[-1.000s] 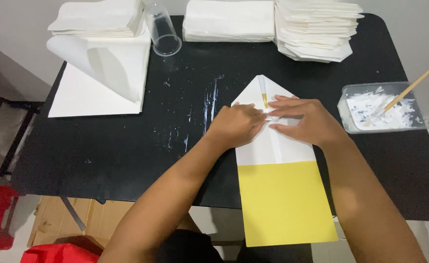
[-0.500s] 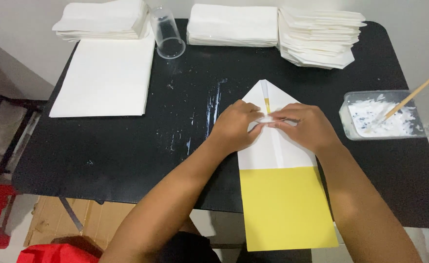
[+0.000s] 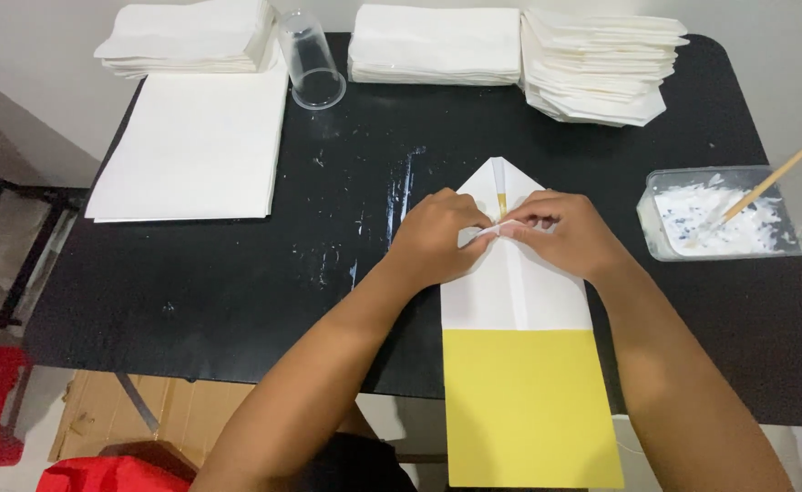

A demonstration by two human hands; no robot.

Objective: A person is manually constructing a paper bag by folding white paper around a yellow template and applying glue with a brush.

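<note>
The paper bag [image 3: 515,301] lies flat at the table's [image 3: 237,301] near edge, its yellow lower part overhanging that edge toward the person. Its white upper part is folded to a point aimed away from the person, with a yellow strip showing at the centre seam. The left hand [image 3: 437,239] and right hand [image 3: 560,232] meet over the seam just below the point; both sets of fingertips pinch a small raised white flap there.

Judged progress: the two corner folds look made, the centre flap is in hand and not yet flat, and the yellow part is unfolded.

Clearances: a glue tub [image 3: 724,214] with a stick [image 3: 775,178] sits near the right hand at the right edge. Bare table lies left of the bag as far as the flat sheets [image 3: 191,146]. A clear cup [image 3: 310,59] and white stacks [image 3: 592,68] line the far edge, well apart from the hands
</note>
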